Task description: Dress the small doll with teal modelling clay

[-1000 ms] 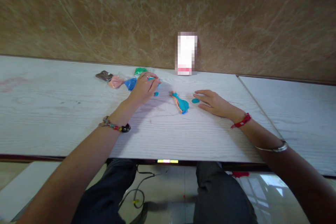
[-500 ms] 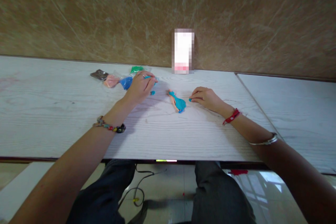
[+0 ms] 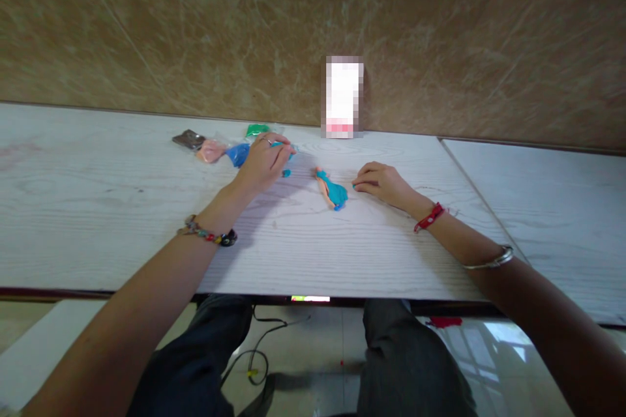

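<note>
My left hand [image 3: 265,159] is over a packet of teal modelling clay [image 3: 280,143], its fingers bent and closed on it; the hand covers most of the packet. Just below the fingertips lies a small teal clay lump [image 3: 286,173]. Between my hands rests a flat clay figure [image 3: 336,194], with a teal dress-like shape and peach parts along its left side and top. To its right, my right hand [image 3: 384,182] pinches a tiny bit of teal clay [image 3: 355,186] at the table top, mostly hidden by the fingertips.
Left of my left hand lie bags of blue clay [image 3: 237,155], peach clay [image 3: 211,150] and dark clay [image 3: 188,139], with a green clay bag [image 3: 257,130] behind. A blurred-out upright screen [image 3: 343,96] leans on the wall. A seam crosses the white table [image 3: 303,254] at right.
Both hands stay almost in place. The teal bit at my right fingertips shows less than before. The whole view has shifted very slightly.
</note>
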Demonstrator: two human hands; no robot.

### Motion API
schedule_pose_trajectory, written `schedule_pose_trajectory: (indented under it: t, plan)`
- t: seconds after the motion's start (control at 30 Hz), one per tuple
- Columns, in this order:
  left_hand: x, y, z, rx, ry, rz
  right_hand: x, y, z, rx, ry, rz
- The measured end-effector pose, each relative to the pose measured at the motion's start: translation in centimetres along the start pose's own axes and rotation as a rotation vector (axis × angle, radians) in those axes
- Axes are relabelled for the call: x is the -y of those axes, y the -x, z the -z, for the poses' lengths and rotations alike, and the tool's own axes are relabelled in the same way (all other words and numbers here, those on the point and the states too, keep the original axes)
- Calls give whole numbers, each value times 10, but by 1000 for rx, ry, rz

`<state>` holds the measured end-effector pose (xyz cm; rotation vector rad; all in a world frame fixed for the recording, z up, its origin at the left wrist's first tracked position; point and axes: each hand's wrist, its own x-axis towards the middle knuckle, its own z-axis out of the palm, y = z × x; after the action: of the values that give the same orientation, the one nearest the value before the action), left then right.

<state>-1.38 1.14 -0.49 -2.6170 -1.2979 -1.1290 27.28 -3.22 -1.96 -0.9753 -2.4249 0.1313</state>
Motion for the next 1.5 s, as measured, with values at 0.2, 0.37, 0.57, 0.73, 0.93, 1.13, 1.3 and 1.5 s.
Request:
schedule_pose_trajectory:
  t: [0.2,0.37,0.57,0.73,0.93,1.13,1.3,1.5]
  plan:
    - [-2,0,0,26,-29,0,-2,-2,-3,-14,29,30]
    - [0,0,0,23,-48,-7,-2,-2,-1,-9,30,27]
    - [-1,0,0,27,-75,-13,-5,3,4,-1,48,-2]
    - [-2,-1,1,32,-71,-8,-7,-1,1,9,45,10]
    - [-2,0,2,27,-63,-3,-8,6,8,9,57,-51]
    - [-1,1,0,22,-55,2,-7,5,7,5,33,-51]
    - [0,1,-1,12,-37,-15,-7,7,7,-16,33,-85]
    - [-1,1,0,27,-26,-7,-7,6,8,39,93,-66]
